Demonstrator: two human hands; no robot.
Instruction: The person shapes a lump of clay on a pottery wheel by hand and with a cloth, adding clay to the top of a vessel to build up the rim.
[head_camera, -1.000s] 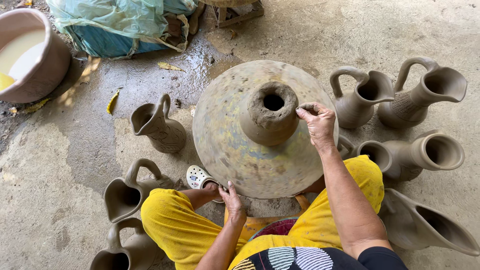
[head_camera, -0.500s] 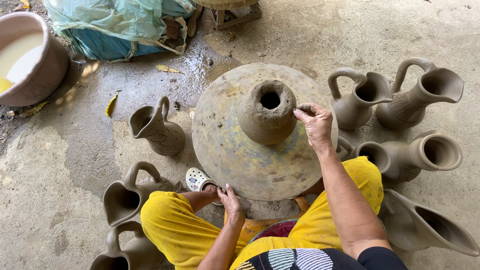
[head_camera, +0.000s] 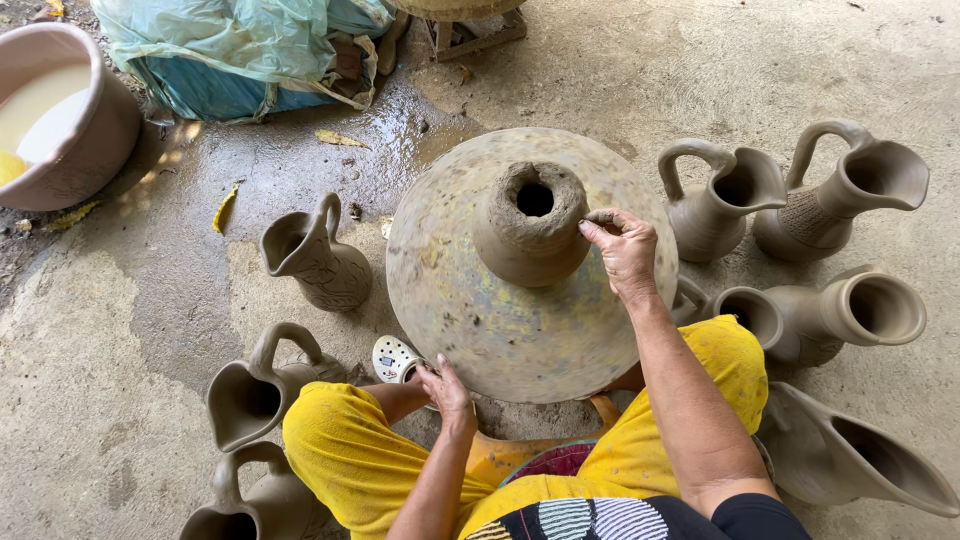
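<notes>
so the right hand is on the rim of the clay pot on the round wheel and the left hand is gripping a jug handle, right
Not quite. The head view shows the left hand on the near edge of the round wheel, not on a jug handle. The right hand is on the rim of the clay pot, as you say.

We're in a pottery yard, out on a rough concrete floor (head_camera: 120, 420): a round wheel (head_camera: 500, 320) carries a wet clay pot (head_camera: 530, 225), unfired jugs (head_camera: 830, 190) stand all around, and a basin (head_camera: 70, 110) of pale liquid sits nearby.
</notes>
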